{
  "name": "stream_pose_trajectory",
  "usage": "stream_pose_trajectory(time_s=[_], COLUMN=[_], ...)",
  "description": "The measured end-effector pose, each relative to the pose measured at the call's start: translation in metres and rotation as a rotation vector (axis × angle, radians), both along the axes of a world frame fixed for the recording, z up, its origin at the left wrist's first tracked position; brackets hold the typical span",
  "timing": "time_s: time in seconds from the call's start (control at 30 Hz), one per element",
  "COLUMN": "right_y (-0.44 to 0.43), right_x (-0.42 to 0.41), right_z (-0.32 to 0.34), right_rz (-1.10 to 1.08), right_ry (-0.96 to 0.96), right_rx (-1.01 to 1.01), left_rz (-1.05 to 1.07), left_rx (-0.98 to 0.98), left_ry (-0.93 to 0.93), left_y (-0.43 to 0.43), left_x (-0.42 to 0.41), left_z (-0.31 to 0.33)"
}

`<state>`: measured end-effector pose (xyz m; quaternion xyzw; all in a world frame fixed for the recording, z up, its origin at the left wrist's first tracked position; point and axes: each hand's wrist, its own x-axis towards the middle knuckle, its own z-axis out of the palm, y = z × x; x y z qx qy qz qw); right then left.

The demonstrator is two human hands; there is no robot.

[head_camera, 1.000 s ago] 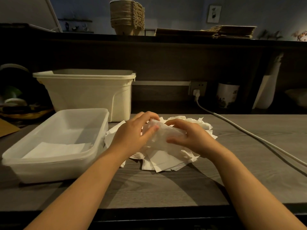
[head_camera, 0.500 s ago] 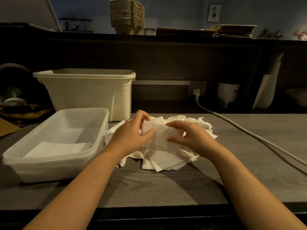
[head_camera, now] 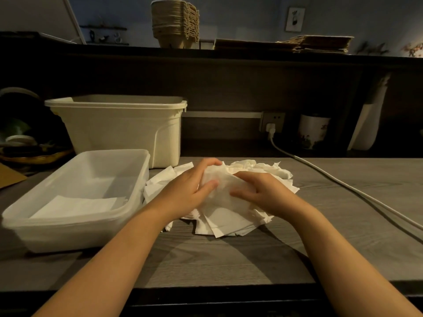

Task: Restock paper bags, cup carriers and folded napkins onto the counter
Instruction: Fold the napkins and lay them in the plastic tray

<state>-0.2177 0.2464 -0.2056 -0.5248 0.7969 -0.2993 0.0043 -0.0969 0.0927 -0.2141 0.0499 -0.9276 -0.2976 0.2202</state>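
A loose pile of white napkins [head_camera: 229,223] lies on the grey wooden table [head_camera: 343,225]. Above the pile, my left hand [head_camera: 190,188] and my right hand [head_camera: 258,191] both grip one white napkin [head_camera: 219,181], thumbs pressed on its top. A clear plastic tray [head_camera: 128,202] to the left holds a folded napkin [head_camera: 75,205] flat on its bottom. On the raised counter behind, a stack of brown cup carriers [head_camera: 175,26] stands beside flat brown paper bags [head_camera: 320,44].
A cream plastic bin [head_camera: 119,129] stands behind the tray. A white power cable [head_camera: 343,186] runs from a wall socket [head_camera: 272,121] across the table to the right. A white mug [head_camera: 313,131] and a basket [head_camera: 27,154] sit at the back.
Both hands have lowered the napkin toward the pile and pressed it flatter; the fingers have shifted over its surface. Nothing else has moved.
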Motion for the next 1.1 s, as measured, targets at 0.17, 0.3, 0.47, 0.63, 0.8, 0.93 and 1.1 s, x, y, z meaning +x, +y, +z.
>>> stream_pose_trajectory(time_s=[0.17,0.3,0.47,0.63,0.8,0.93,1.1], right_y=[0.001,0.001,0.001,-0.002,-0.005,-0.007,-0.002], right_x=[-0.003,0.002,0.005,0.009,0.008,0.01,-0.006], right_z=[0.003,0.006,0.006,0.007,0.005,0.003,0.003], right_rz=[-0.048,0.022,0.032,0.085,0.017,-0.001,-0.289], right_ry=[0.026,-0.074,-0.119,-0.477,-0.594,-0.437,-0.155], right_rx=[-0.125,-0.223,-0.195,-0.276,-0.324,-0.232,-0.325], left_rz=[-0.011,-0.108,-0.044,-0.017,-0.084,-0.045,0.107], left_rx=[0.141,0.436,0.658,1.028,1.053,0.882,0.73], left_ry=[0.151,0.215,0.211,0.277,0.167,0.236,0.386], left_y=[0.004,0.011,0.006,0.007,0.011,0.013,0.005], left_x=[0.0,0.0,-0.002,-0.006,-0.007,-0.006,-0.005], left_z=[0.006,0.007,0.009,0.012,0.009,0.008,0.01])
